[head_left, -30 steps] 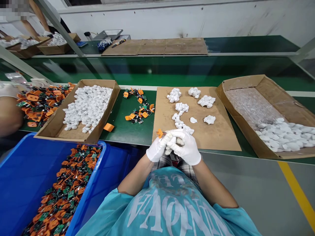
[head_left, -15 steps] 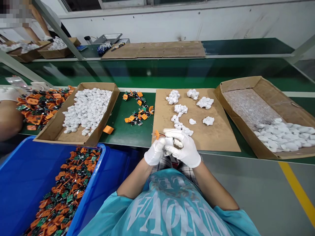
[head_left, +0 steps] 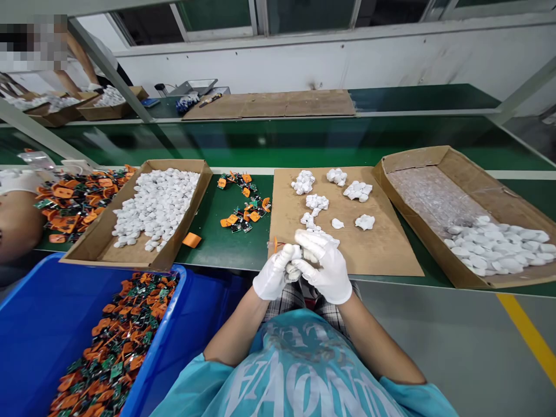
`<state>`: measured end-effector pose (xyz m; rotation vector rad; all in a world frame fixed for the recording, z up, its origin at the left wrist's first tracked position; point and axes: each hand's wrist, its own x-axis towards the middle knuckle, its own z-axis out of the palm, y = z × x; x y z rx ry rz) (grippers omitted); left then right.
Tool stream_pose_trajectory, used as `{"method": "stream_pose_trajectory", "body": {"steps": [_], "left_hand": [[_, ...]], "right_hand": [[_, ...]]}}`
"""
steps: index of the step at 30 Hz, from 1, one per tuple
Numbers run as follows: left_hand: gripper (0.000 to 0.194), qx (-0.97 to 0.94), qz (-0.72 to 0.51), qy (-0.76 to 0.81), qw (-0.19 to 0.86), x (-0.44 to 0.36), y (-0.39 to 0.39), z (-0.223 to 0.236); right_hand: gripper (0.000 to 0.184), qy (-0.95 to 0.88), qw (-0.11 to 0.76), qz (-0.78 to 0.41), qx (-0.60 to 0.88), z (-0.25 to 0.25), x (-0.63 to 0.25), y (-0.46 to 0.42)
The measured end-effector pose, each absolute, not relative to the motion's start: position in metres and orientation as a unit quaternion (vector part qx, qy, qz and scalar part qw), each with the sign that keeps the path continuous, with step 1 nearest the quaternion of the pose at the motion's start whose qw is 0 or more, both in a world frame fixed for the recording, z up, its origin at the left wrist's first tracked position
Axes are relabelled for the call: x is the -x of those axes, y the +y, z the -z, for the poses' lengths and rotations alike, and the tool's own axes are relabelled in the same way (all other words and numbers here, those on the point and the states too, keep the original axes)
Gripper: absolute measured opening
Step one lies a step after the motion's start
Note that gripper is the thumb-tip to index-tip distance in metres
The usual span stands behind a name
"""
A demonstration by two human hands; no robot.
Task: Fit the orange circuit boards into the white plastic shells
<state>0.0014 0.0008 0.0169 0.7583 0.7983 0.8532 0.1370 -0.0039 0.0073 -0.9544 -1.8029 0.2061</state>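
Observation:
My left hand (head_left: pixel 275 273) and my right hand (head_left: pixel 325 266), both in white gloves, meet at the front edge of a cardboard sheet (head_left: pixel 391 243). The left is closed on a small circuit board assembly with an orange part (head_left: pixel 275 245) and thin wires jutting out past its fingertips. Curled fingers of the right press close against the left fingertips; white gloves hide what lies between them. Just beyond, small white plastic pieces (head_left: pixel 317 202) lie in several heaps on the cardboard. Left of the sheet, more orange-and-green circuit assemblies (head_left: pixel 247 214) lie on the green table.
A cardboard box of white pieces (head_left: pixel 158 202) stands left, beside a pile of assemblies (head_left: pixel 82 194). Below it is a blue bin (head_left: pixel 39 324) of assemblies. Another box (head_left: pixel 434 162) with white pieces stands right. A co-worker's gloved hand (head_left: pixel 19 180) is at far left.
The view has tilted up slightly. The orange part has turned edge-on at my left fingertips, and my hands are pressed closer together.

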Motion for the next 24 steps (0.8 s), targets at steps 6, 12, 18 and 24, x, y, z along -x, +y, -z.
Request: {"method": "stream_pose_trajectory", "body": {"steps": [6,12,18,24], "left_hand": [[0.064,-0.419,-0.404,0.385,0.717,0.001,-0.002,-0.014],[0.064,-0.419,-0.421,0.405,0.695,0.000,0.002,-0.005],[0.072,-0.310,-0.399,0.339,0.794,-0.009,0.004,0.007],[0.065,-0.373,-0.378,0.380,0.758,-0.002,0.013,-0.001]], "right_hand": [[0.035,-0.722,0.555,-0.064,0.407,-0.006,-0.136,-0.006],[0.040,-0.726,0.530,-0.196,0.392,-0.011,-0.140,-0.001],[0.025,-0.714,0.550,-0.208,0.381,-0.002,-0.133,0.004],[0.035,-0.751,0.500,-0.187,0.388,-0.003,-0.137,0.009]]}}
